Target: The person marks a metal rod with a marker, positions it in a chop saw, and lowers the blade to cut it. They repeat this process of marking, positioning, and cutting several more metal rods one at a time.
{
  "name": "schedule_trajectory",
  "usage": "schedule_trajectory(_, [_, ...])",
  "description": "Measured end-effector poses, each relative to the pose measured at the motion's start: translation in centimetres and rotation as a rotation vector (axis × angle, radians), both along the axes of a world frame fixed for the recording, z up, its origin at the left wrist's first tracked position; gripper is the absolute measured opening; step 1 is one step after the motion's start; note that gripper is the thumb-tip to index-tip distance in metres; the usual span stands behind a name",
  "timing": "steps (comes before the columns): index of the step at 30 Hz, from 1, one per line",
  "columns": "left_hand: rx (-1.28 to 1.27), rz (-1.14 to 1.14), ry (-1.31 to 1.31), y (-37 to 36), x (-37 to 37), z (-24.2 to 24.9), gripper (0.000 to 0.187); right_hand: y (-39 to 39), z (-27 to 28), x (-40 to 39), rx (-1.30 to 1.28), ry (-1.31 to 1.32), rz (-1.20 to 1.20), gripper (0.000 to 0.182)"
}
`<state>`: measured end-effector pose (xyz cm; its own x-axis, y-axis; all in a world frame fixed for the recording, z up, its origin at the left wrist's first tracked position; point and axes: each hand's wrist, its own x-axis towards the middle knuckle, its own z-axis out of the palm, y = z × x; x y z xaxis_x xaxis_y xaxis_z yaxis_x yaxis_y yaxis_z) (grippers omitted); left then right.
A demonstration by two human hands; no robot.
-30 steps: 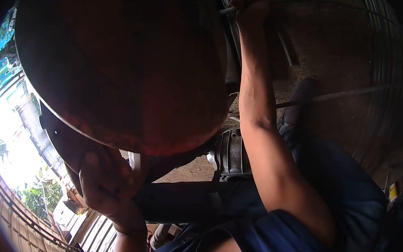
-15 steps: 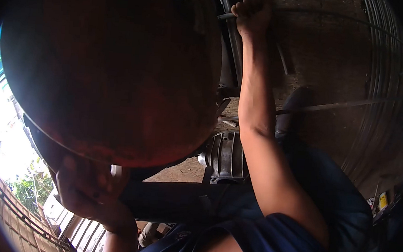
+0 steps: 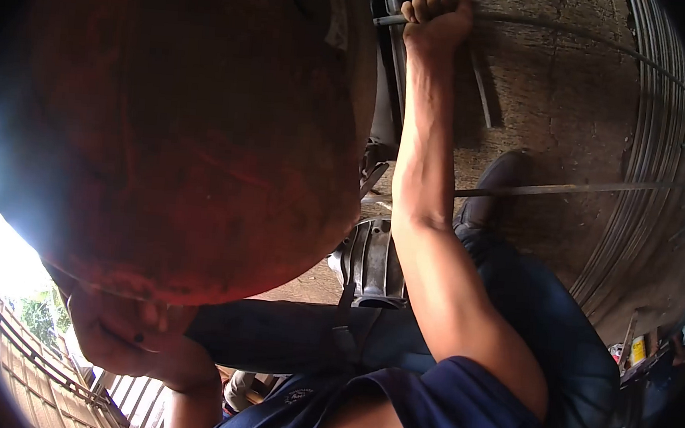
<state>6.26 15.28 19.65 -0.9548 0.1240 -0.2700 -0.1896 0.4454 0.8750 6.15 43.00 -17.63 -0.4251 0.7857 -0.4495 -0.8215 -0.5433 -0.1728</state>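
Head view: right hand (image 3: pixel 439 24) gripping one rod (image 3: pixel 385 21), left hand (image 3: pixel 127 338) by one reddish shell (image 3: pixel 200 179), hold unclear.

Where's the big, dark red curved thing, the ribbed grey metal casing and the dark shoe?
Big dark red curved thing (image 3: pixel 203 151): head view, middle of its surface.
Ribbed grey metal casing (image 3: pixel 375 258): head view, ribbed side.
Dark shoe (image 3: pixel 498 177): head view, upper.

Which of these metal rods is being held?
The thin grey metal rod at the top, gripped by the right hand; the other rods have no hand on them.
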Motion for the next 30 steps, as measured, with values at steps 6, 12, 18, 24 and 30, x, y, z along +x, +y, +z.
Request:
schedule_trajectory(6, [0.004,-0.005,0.014,0.3,-0.7,0.2,0.035,0.2,-1.4,0.0,0.031,0.113,0.032,0.056])
schedule_trajectory(12, [-0.010,-0.042,-0.021,0.2,-0.8,-0.2,0.034,0.2,-2.3,0.2,0.062,0.074,0.107,0.056])
schedule_trajectory(18, [-0.071,-0.043,-0.117,-1.4,0.0,-1.6,0.033,0.3,-4.8,-0.2,0.038,0.117,0.086,0.055])
schedule_trajectory(24, [-0.062,-0.041,-0.140,-2.0,0.3,-1.8,0.033,0.6,-3.2,0.3,0.094,0.157,0.127,0.054])
schedule_trajectory(30, [-0.064,-0.036,-0.163,-2.4,0.6,-2.4,0.032,0.7,-4.1,0.1,0.045,0.196,0.136,0.056])
